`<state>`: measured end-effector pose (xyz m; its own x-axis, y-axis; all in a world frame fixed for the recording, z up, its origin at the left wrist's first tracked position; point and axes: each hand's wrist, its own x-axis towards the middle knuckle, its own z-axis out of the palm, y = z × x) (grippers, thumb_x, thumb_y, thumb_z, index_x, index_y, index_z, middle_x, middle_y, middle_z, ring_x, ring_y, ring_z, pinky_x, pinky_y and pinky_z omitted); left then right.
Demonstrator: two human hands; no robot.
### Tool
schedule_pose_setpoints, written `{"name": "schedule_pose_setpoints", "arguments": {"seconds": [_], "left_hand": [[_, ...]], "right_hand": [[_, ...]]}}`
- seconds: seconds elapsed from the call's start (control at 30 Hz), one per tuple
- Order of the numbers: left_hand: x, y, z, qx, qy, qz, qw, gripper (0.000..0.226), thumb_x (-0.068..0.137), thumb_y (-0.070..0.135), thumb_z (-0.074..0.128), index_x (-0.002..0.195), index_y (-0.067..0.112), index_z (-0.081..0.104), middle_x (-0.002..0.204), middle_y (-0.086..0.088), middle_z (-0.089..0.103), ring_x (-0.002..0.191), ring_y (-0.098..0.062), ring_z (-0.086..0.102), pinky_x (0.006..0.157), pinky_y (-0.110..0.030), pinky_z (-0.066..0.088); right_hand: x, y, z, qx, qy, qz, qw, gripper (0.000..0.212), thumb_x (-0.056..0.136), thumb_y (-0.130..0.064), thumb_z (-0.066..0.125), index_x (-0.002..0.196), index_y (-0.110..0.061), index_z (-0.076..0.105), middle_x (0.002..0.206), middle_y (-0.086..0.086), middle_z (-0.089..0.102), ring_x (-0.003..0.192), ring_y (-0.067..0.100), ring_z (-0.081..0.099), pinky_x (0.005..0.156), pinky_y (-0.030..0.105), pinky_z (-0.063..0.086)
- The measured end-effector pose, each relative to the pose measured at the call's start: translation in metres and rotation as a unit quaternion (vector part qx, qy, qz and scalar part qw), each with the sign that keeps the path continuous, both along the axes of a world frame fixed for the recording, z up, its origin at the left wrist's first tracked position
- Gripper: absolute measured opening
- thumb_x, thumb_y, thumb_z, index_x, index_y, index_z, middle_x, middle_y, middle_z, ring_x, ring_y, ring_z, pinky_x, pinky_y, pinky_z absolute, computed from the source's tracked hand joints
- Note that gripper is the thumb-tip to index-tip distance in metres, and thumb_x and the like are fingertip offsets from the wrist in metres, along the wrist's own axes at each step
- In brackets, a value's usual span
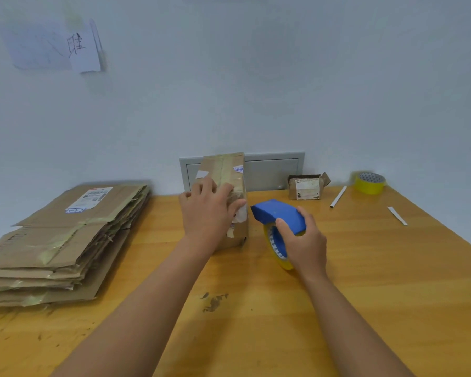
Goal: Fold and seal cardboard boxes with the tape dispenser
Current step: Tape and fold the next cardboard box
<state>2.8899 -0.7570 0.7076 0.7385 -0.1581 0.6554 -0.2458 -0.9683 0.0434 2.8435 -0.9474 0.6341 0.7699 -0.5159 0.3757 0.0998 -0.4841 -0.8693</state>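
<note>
A brown cardboard box [225,170] stands on end near the middle of the wooden table [378,281], with tape and labels on its faces. My left hand [208,212] lies over its near face, fingers spread and the thumb round the right edge. Just right of the box, my right hand [303,240] grips the blue tape dispenser [279,213], which carries a yellow tape roll and rests on the table. The dispenser's front end points at the box and is a little apart from it.
A stack of flattened cardboard boxes [65,240] fills the table's left side. At the back right sit a small open carton [306,187], a white tube [338,197], a yellow tape roll [370,182] and a white strip [397,215]. The wall is close behind.
</note>
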Motion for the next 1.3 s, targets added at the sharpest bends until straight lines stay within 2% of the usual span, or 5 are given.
{"name": "schedule_pose_setpoints", "arguments": {"seconds": [0.37, 0.47, 0.6, 0.93, 1.3], "left_hand": [[-0.004, 0.003, 0.022, 0.024, 0.075, -0.025, 0.997, 0.060, 0.094, 0.073, 0.017, 0.118, 0.043, 0.063, 0.112, 0.006, 0.054, 0.111, -0.015, 0.050, 0.095, -0.044, 0.017], [0.006, 0.008, 0.037, -0.010, 0.114, -0.016, 0.993, 0.051, 0.101, 0.059, 0.023, 0.106, 0.038, 0.070, 0.099, 0.007, 0.053, 0.095, -0.014, 0.049, 0.087, -0.040, 0.019], [0.019, 0.010, 0.033, -0.019, 0.130, -0.050, 0.990, 0.041, 0.095, 0.065, 0.040, 0.114, 0.041, 0.067, 0.110, 0.005, 0.053, 0.112, -0.016, 0.045, 0.091, -0.036, 0.022], [0.027, 0.018, 0.009, -0.111, 0.035, -0.141, 0.983, 0.056, 0.081, 0.070, 0.051, 0.111, 0.029, 0.073, 0.096, 0.005, 0.042, 0.094, -0.012, 0.030, 0.083, -0.028, 0.022], [0.030, 0.009, -0.009, -0.062, -0.100, -0.127, 0.985, 0.057, 0.081, 0.072, 0.047, 0.089, 0.022, 0.073, 0.087, -0.005, 0.055, 0.082, -0.029, 0.051, 0.075, -0.039, 0.038]], "right_hand": [[0.001, -0.002, -0.004, -0.011, -0.006, 0.001, 1.000, 0.061, 0.090, -0.045, 0.068, 0.142, -0.021, 0.050, 0.113, -0.008, 0.054, 0.097, 0.014, 0.055, 0.075, 0.029, 0.050], [0.001, -0.002, -0.002, -0.018, -0.004, 0.003, 1.000, 0.059, 0.090, -0.043, 0.067, 0.142, -0.021, 0.050, 0.109, -0.009, 0.052, 0.094, 0.013, 0.054, 0.069, 0.024, 0.045], [0.001, -0.003, -0.002, -0.015, -0.003, 0.006, 1.000, 0.059, 0.090, -0.043, 0.067, 0.142, -0.021, 0.050, 0.109, -0.007, 0.053, 0.092, 0.014, 0.054, 0.067, 0.024, 0.045], [0.001, -0.002, -0.002, -0.014, 0.002, 0.009, 1.000, 0.059, 0.091, -0.043, 0.067, 0.143, -0.020, 0.049, 0.106, -0.006, 0.052, 0.092, 0.015, 0.056, 0.068, 0.028, 0.049], [0.001, -0.002, -0.001, -0.024, -0.001, 0.005, 1.000, 0.058, 0.091, -0.043, 0.067, 0.142, -0.020, 0.050, 0.106, -0.007, 0.053, 0.088, 0.012, 0.054, 0.063, 0.020, 0.044]]}}
